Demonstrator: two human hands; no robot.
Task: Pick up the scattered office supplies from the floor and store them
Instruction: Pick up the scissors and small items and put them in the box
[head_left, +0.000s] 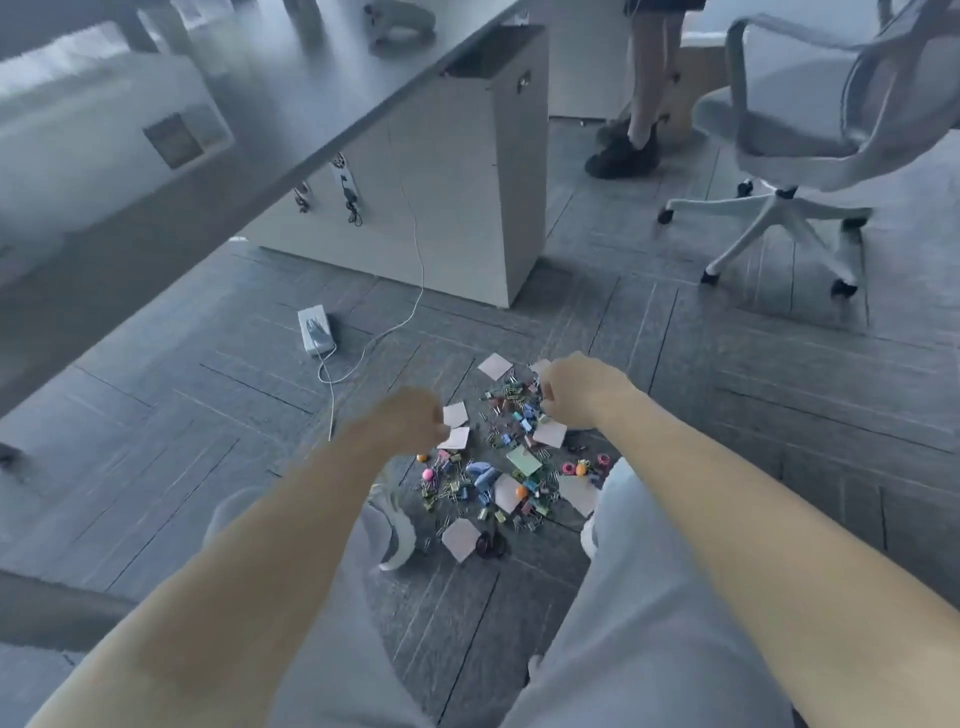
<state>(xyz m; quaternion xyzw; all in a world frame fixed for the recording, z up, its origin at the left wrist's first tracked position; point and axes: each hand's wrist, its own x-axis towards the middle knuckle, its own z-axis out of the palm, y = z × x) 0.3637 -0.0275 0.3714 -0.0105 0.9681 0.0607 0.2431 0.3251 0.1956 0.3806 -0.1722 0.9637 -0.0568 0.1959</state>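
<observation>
Crouching right over the supplies pile (511, 415), all of it lying on the carpet (208, 415) spread around the green note (523, 461): mostly clips (525, 425) and sticky squares (460, 538). Reaching in with both hands from opposite sides, probably aiming at raking stuff inward rather than chasing single pieces. Curling the left hand (410, 423), just left of and beyond the green note, and apparently pinching the edge of a pale note (454, 414). Digging the right hand (571, 392) fingers-down into the clips beyond the green note, a bit to its right; can't tell if actually gripping anything, too blurry. Not spotting any storage box near the green note.
</observation>
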